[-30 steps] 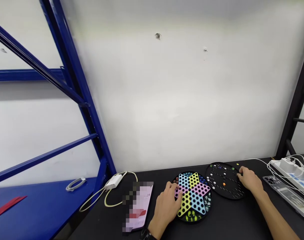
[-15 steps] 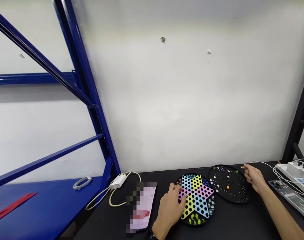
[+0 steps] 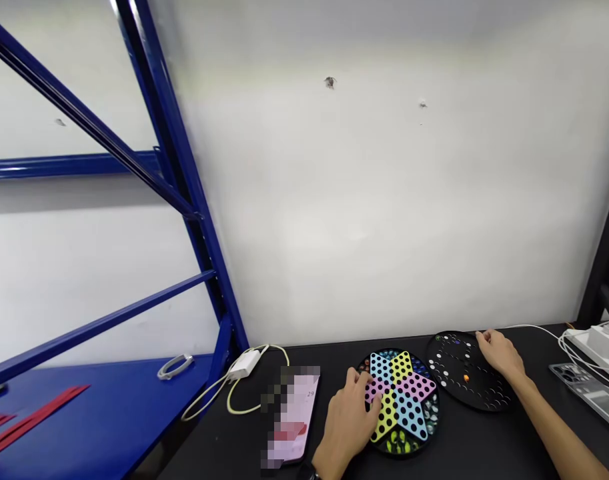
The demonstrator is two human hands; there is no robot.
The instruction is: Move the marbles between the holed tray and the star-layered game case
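Rested the left hand on the left side of the star board, thumb and fingers parted over the pink corner. Held the right hand low at the far-right edge of the dark round board, fingers curled; could not tell whether pinched on anything (tips too small to make out).

Called, by the look of it, for a light left touch, enough to steady the star board without tilting it and spilling the marbles from the outer compartments. Seemed best on the right to work from above with thumb and fingertips only, well clear of the orange piece and the white pieces, probably quick to roll at a nudge.

Found the star board directly under the left fingers, stretching away to the right of that hand. Saw the dark round board between the hands, farther back, touching the star board or just beside it (hard to say which), and nearest to the right hand.
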